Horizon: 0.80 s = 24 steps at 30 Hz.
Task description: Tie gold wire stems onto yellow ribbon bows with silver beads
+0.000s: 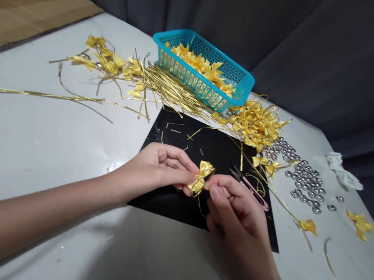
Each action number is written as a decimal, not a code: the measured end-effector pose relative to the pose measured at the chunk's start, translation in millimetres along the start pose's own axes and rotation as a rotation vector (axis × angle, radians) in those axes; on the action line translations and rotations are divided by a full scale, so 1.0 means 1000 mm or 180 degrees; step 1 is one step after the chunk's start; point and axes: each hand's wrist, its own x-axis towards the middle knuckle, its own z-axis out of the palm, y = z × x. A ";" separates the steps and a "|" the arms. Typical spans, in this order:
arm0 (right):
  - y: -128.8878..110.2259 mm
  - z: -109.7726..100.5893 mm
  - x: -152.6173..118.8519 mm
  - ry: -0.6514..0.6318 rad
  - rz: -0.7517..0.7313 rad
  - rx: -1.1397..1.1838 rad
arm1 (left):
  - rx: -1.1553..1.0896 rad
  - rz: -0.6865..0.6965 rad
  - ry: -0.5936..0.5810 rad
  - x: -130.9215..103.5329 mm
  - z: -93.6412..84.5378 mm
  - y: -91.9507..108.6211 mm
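Observation:
A shiny yellow ribbon bow (201, 178) with gold cord round it is held above the black mat (164, 206). My left hand (163, 166) pinches the bow's left side between thumb and fingers. On the other side, my right hand (233, 206) is closed in a pinch at the bow's right edge, where the cord meets the fingertips. A thin cord end hangs below the bow. Pink-handled snips (255, 196) lie on the mat just beyond my right hand, with cord scraps around.
Behind the mat stands a blue basket (194, 82) of yellow bows. Gold cords (169, 87) lie before it, with a bow pile (258, 122) and silver beads (309, 181) to the right. White pieces (344, 172) sit at the far right edge; cardboard (35, 5) is at the upper left.

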 end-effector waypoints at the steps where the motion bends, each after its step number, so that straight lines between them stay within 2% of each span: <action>1: 0.000 0.000 0.000 0.0021 -0.0038 -0.0079 | 0.0005 0.0001 0.0008 0.000 0.001 0.000; 8: 0.001 0.001 -0.003 0.0521 -0.0808 -0.0944 | 0.0529 0.0228 0.0101 -0.004 0.006 0.003; 12: 0.004 -0.002 -0.003 0.0541 -0.1030 -0.1353 | 0.0748 0.0247 0.0202 -0.005 0.006 0.002; 18: 0.006 -0.004 -0.001 0.0478 -0.1474 -0.2052 | 0.0605 0.0031 0.0375 -0.004 0.007 -0.002; 24: 0.008 -0.005 0.001 0.0455 -0.1607 -0.2204 | 0.0593 0.0062 0.0447 -0.002 0.008 -0.002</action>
